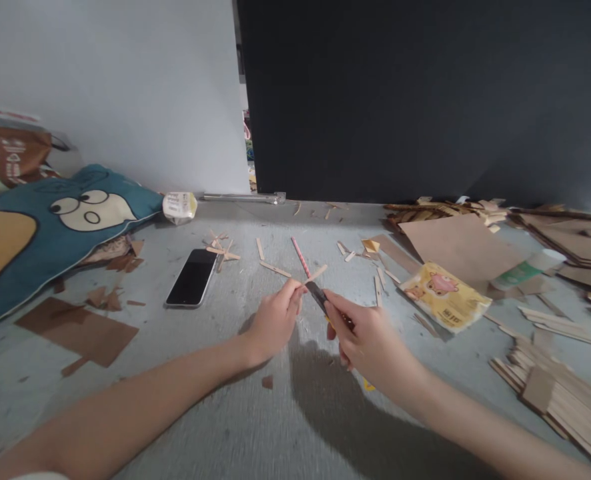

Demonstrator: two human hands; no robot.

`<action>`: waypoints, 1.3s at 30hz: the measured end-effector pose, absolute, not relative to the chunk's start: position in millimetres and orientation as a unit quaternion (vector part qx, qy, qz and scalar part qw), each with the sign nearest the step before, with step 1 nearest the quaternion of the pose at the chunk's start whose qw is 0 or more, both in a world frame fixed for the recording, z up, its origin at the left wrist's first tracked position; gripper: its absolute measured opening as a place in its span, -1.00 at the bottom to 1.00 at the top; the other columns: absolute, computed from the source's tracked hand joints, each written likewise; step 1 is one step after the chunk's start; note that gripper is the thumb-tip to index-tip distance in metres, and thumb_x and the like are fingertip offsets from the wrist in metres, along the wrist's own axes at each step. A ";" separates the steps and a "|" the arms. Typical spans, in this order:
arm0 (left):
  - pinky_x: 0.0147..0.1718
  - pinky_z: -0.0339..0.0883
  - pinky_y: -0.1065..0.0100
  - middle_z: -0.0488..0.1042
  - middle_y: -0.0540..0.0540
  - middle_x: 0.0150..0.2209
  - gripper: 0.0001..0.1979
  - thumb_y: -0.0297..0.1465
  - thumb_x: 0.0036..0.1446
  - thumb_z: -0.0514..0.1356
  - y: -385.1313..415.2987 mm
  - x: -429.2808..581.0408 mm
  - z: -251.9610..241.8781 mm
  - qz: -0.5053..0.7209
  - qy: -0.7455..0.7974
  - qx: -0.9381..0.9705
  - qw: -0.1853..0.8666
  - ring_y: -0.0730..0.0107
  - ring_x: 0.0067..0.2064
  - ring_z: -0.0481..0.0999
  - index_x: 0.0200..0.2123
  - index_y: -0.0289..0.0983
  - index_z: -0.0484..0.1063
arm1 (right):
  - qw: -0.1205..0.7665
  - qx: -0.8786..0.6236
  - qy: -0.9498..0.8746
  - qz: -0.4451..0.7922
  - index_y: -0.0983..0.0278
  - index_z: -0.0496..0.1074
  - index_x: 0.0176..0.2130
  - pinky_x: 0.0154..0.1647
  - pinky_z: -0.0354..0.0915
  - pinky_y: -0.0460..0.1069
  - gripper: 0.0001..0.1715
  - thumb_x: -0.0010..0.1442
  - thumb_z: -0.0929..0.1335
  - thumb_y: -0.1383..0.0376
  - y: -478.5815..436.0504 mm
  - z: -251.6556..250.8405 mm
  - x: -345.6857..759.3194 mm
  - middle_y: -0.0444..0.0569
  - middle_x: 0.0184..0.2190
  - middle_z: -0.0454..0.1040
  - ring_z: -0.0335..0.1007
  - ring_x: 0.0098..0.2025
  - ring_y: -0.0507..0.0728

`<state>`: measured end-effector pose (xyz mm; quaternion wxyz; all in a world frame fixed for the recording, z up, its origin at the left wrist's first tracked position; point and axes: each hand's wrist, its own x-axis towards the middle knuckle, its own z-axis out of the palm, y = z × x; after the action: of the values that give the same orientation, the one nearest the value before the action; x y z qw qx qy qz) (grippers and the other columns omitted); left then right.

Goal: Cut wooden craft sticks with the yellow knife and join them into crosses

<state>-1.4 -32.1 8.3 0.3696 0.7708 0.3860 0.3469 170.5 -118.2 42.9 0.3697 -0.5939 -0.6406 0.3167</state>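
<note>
My left hand (274,319) pinches a thin wooden stick (316,274) that points up and to the right. My right hand (363,337) is closed round a utility knife (320,298) with a dark blade end; the blade tip meets the stick just beside my left fingertips. Both hands hover low over the grey floor (275,413) near the middle of the view. A pink striped stick (300,257) lies on the floor just beyond them.
A black phone (193,277) lies left of my hands. Loose wooden sticks (275,269) and brown cardboard scraps (78,330) are scattered around. A yellow packet (444,295) and cardboard stacks (550,393) lie at right. A blue cushion (50,220) sits at left.
</note>
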 end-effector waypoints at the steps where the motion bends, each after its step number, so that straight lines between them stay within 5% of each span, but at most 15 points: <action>1: -0.37 0.14 0.38 0.31 0.08 -0.50 -0.67 -0.16 0.47 -0.05 -32.2 -1.3 8.4 0.344 0.387 0.770 0.372 0.43 -0.47 0.30 -0.27 -0.20 0.32 | 0.364 -0.596 -0.638 0.323 0.20 0.47 -0.19 -0.72 0.15 -0.14 -0.69 0.45 0.21 0.15 -118.4 43.4 170.8 -0.15 -0.55 0.45 0.25 -0.73 -0.05; 10: -0.35 0.17 0.36 0.30 0.08 -0.54 -0.60 -0.13 0.49 -0.09 -32.5 0.3 10.8 0.340 0.370 0.760 0.411 0.42 -0.48 0.29 -0.32 -0.21 0.32 | 0.355 -0.592 -0.526 0.497 0.21 0.46 -0.22 -0.82 0.29 -0.13 -0.62 0.37 0.27 -0.02 -112.6 53.4 171.0 -0.23 -0.60 0.41 0.38 -0.75 0.02; 15: -0.42 0.15 0.38 0.31 0.11 -0.54 -0.68 -0.13 0.47 -0.07 -31.8 2.7 9.2 0.335 0.359 0.745 0.452 0.42 -0.51 0.27 -0.11 -0.21 0.35 | 0.351 -0.575 -0.489 0.554 0.22 0.53 -0.14 -0.82 0.34 -0.11 -0.61 0.36 0.30 -0.01 -107.0 54.7 177.7 -0.25 -0.65 0.39 0.37 -0.76 0.03; 22: -0.48 0.10 0.42 0.27 0.14 -0.58 -0.68 -0.13 0.47 -0.07 -27.2 3.4 6.9 0.312 0.362 0.729 0.490 0.47 -0.56 0.19 -0.25 -0.19 0.25 | 0.342 -0.574 -0.460 0.585 0.21 0.44 -0.37 -0.86 0.23 -0.14 -0.63 0.35 0.32 0.04 -101.3 57.7 181.5 -0.23 -0.69 0.38 0.28 -0.79 0.00; 39: -0.47 0.08 0.41 0.22 0.14 -0.59 -0.68 -0.16 0.45 -0.08 -28.2 3.8 12.5 0.298 0.376 0.716 0.507 0.49 -0.56 0.16 -0.32 -0.19 0.22 | 0.343 -0.552 -0.362 0.668 0.25 0.42 -0.40 -0.79 0.28 -0.11 -0.66 0.33 0.38 0.10 -96.5 65.2 187.7 -0.15 -0.64 0.44 0.26 -0.74 -0.02</action>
<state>3.8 -28.2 12.5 0.5072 0.7159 0.3757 0.2984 187.7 -96.5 65.2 0.3432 -0.5519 -0.3618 0.6684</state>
